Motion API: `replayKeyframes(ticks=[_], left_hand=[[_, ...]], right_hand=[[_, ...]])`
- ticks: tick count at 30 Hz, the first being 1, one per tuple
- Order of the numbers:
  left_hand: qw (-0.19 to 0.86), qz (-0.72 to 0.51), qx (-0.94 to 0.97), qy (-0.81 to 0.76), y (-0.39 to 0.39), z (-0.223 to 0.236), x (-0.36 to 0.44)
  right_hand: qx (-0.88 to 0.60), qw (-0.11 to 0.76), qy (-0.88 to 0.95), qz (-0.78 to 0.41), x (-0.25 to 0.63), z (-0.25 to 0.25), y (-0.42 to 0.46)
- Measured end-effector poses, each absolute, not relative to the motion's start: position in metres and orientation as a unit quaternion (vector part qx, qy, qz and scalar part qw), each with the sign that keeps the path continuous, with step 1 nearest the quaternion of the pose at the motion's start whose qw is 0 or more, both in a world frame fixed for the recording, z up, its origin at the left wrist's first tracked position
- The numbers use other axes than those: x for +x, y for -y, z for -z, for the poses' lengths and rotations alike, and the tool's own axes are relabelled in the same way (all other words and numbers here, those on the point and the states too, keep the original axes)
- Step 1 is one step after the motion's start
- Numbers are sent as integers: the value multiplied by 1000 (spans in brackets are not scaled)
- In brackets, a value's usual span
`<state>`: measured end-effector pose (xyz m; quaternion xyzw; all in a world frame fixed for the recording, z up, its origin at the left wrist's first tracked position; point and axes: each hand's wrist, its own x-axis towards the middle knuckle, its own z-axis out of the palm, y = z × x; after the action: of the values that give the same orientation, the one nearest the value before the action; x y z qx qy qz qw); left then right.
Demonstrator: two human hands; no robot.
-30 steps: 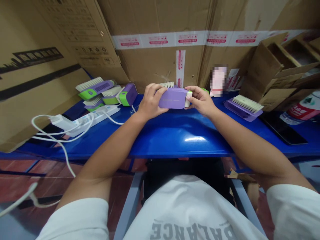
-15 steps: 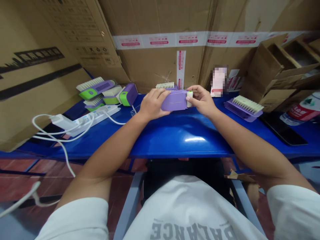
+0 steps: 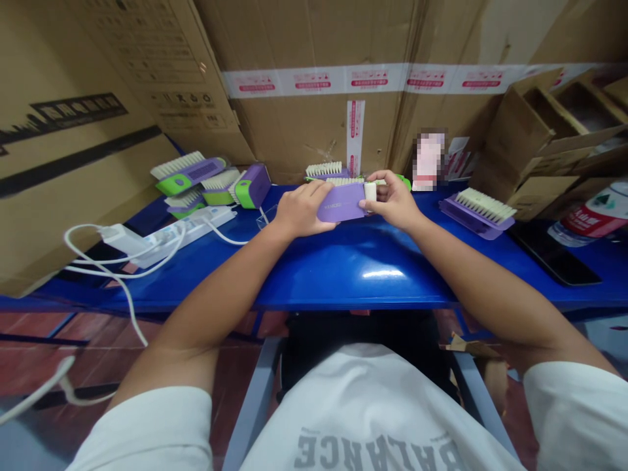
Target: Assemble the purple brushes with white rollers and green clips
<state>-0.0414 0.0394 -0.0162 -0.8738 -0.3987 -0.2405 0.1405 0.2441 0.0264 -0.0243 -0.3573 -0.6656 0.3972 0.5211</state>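
Note:
A purple brush [image 3: 342, 203] with pale bristles along its top is held above the blue table between both hands. Its near side carries faint lettering. My left hand [image 3: 301, 209] is closed round the left end, thumb below and fingers over the top. At the right end, my right hand [image 3: 392, 201] pinches the brush, its thumb on the near side beside a small white block [image 3: 370, 191]. How that block joins the brush I cannot tell. Behind the right fingers a bright green part [image 3: 405, 182] shows, mostly hidden. Another purple brush [image 3: 324, 170] lies just behind, bristles up.
Several purple-and-green brushes [image 3: 189, 173] are piled at the left, behind a white power strip [image 3: 171, 237] with looped cables. On the right are a bristles-up brush [image 3: 478, 212], a black phone [image 3: 557, 252], a bottle [image 3: 591, 216] and cardboard boxes [image 3: 530, 131]. Cardboard [image 3: 304, 39] walls the back.
The held brush has rolled in my hands, so its bristles and the lettering on its near side now show. My right thumb has shifted from the white block to the purple side.

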Motion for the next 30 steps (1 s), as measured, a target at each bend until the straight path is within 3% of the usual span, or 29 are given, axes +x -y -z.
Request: replayKeyframes(ticks=[7, 12, 21, 30], left_hand=[[122, 248, -862, 425, -37, 13, -41], [130, 256, -861, 420, -37, 14, -41], [177, 316, -854, 373, -48, 19, -47], [157, 324, -862, 356, -57, 25, -48]], right_hand=[[-332, 487, 722, -361, 247, 25, -23], [-326, 510, 715, -351, 248, 21, -22], [-325, 529, 648, -440, 246, 13, -17], [-323, 535, 628, -465, 243, 19, -22]])
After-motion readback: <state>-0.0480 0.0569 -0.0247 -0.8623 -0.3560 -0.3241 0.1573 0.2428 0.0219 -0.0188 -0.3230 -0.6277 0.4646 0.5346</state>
